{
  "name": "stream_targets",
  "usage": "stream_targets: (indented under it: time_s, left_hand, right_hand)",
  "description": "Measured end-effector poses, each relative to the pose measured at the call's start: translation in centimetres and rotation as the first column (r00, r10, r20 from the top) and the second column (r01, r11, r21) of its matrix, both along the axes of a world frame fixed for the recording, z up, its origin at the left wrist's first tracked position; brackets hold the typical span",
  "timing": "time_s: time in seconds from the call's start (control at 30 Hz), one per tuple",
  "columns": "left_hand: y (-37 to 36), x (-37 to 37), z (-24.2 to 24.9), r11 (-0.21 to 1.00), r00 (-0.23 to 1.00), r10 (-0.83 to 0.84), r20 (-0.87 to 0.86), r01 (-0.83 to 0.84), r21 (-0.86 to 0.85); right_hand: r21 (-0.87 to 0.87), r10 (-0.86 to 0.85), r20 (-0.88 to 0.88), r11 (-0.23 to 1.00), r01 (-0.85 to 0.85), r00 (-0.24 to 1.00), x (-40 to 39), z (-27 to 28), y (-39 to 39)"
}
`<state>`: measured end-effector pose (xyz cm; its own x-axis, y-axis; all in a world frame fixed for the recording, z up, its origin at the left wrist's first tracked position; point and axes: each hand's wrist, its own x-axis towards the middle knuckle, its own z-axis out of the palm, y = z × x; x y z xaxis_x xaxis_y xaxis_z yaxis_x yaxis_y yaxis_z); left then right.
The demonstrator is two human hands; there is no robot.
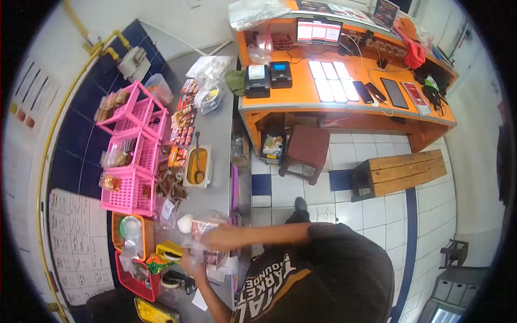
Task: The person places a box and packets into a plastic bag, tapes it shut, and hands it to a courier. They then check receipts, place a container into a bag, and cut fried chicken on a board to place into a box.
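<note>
My right hand reaches over the steel counter and closes on a clear plastic bag. Just below it, my left hand grips the same clear film, its fingers partly covered. Under and around my right wrist lie clear packs with printed pink and white fronts, and a small white round item sits beside them. Close to my left hand are a yellow tape dispenser, a black tape dispenser and a green and orange packet.
Pink baskets line the wall, with an orange bin and a red bin below. A steel pan of brown sauce holds a ladle. Behind stand an orange desk, a stool and a wooden bench.
</note>
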<state>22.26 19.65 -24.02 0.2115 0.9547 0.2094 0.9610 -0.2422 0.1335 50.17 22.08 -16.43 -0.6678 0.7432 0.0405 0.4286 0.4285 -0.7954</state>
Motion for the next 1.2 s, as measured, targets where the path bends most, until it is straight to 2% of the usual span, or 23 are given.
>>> stream_targets:
  time_s: [0.03,0.07,0.1,0.13,0.17,0.2,0.23,0.27,0.3,0.33,0.43,0.47,0.57,0.63,0.73,0.83,0.9,0.93,1.03,1.1,1.2]
  left_hand:
    - [0.8,0.8,0.2,1.0,0.999,0.009,0.051,-0.01,0.005]
    - [0.7,2.1,1.5,0.999,0.999,0.03,0.022,-0.03,0.031]
    - [0.1,3.5,3.3,0.997,0.999,0.054,-0.007,-0.054,0.055]
    - [-0.4,4.5,4.9,0.996,0.995,0.064,0.077,-0.068,0.05]
    - [-1.0,5.4,5.3,0.996,0.984,0.077,0.162,-0.085,0.039]
    - [-1.7,4.7,4.0,0.98,0.972,0.196,0.132,-0.191,-0.053]
    - [-2.3,4.3,3.3,0.945,0.946,0.312,0.089,-0.298,-0.137]
    - [-2.8,5.1,2.0,0.938,0.922,0.342,0.182,-0.347,-0.008]
    - [-3.4,6.2,1.9,0.909,0.894,0.364,0.261,-0.402,0.11]
    - [-3.8,8.2,2.4,0.85,0.838,0.46,0.292,-0.511,0.128]
    - [-3.5,9.8,2.1,0.816,0.758,0.532,0.378,-0.577,0.01]
    - [-3.4,11.0,2.3,0.774,0.746,0.585,0.317,-0.631,0.055]
    - [-2.8,12.7,2.8,0.77,0.752,0.598,0.278,-0.635,0.059]
    - [-2.1,12.8,2.7,0.785,0.592,0.577,0.564,-0.593,-0.18]
    - [-1.4,10.8,1.6,0.808,0.174,0.548,0.818,-0.362,-0.465]
    - [-0.3,8.9,0.3,0.719,0.443,0.68,0.584,-0.562,-0.41]
    - [-0.1,9.0,-0.7,0.699,0.553,0.705,0.443,-0.645,-0.308]
    - [0.4,10.3,-0.8,0.697,0.591,0.71,0.383,-0.669,-0.259]
    - [0.9,12.2,-1.0,0.72,0.687,0.689,0.229,-0.684,-0.115]
    - [1.4,13.5,-0.4,0.732,0.722,0.678,0.137,-0.681,-0.036]
    - [1.5,14.5,2.0,0.75,0.752,0.659,0.01,-0.658,0.066]
  right_hand:
    - [0.112,-0.198,-0.045,0.973,0.202,0.979,4.4,0.4,1.1]
    - [0.213,-0.378,-0.109,0.895,0.393,0.919,9.1,0.7,2.4]
    - [0.189,-0.559,-0.102,0.802,0.567,0.823,15.3,0.7,4.9]
    - [0.19,-0.781,0.074,0.622,0.76,0.62,21.3,0.7,8.6]
    - [0.259,-0.891,0.028,0.444,0.858,0.453,28.8,-1.1,12.0]
    - [0.21,-0.941,0.007,0.332,0.919,0.339,36.3,-0.8,14.1]
    - [0.677,-0.938,-0.178,0.104,0.729,0.299,42.2,-1.3,15.6]
    - [0.639,-0.966,-0.185,0.024,0.769,0.183,47.8,-1.5,17.6]
    - [0.701,-0.965,-0.195,-0.01,0.713,0.178,52.9,-1.2,19.0]
    - [0.754,-0.963,-0.207,-0.045,0.656,0.172,57.0,-1.2,20.2]
    - [0.629,-0.976,-0.137,0.048,0.776,0.171,64.9,-1.0,23.1]
    - [0.651,-0.975,-0.126,0.057,0.757,0.182,66.8,-1.2,23.8]
    - [0.714,-0.975,-0.094,0.077,0.696,0.203,70.9,-2.1,25.7]
    - [0.752,-0.977,-0.069,0.081,0.654,0.2,72.5,-3.1,26.8]
    - [0.742,-0.982,-0.029,0.103,0.663,0.185,73.3,-3.9,27.6]
    - [0.737,-0.977,-0.04,0.112,0.666,0.209,73.8,-4.2,27.8]
    - [0.72,-0.974,-0.055,0.114,0.684,0.219,73.7,-4.4,27.4]
    - [0.713,-0.972,-0.065,0.113,0.692,0.225,73.5,-4.2,27.3]
    - [0.532,-0.945,-0.106,0.21,0.821,0.31,69.8,-3.3,23.5]
    - [0.511,-0.95,-0.039,0.247,0.823,0.31,66.7,-4.9,20.6]
    - [0.527,-0.892,-0.048,0.359,0.77,0.449,63.4,-5.9,15.5]
